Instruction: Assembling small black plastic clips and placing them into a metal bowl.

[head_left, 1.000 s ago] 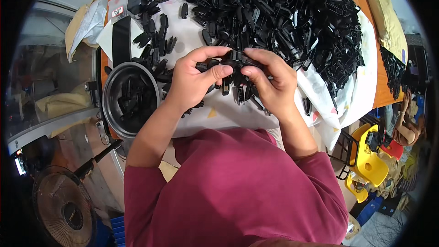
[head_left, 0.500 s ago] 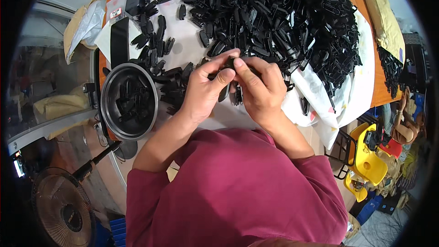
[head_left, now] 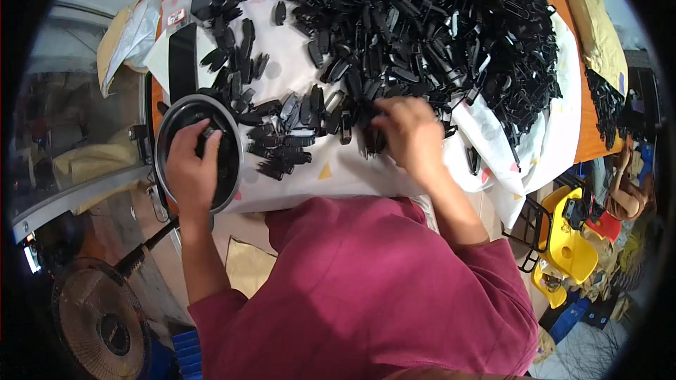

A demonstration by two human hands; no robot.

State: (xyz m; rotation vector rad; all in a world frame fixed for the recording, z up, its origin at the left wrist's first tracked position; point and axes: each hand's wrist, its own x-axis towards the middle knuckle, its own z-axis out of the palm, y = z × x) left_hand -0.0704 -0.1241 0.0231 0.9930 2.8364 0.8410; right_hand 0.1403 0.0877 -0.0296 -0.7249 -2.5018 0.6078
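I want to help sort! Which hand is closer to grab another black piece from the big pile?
Probably the right hand: it rests on the black pieces at the pile's edge. The left hand is over the round bowl, away from the pile.

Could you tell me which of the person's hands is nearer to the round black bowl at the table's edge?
Left. The left hand reaches into the round black bowl; the right hand is off to its right, on the black plastic parts.
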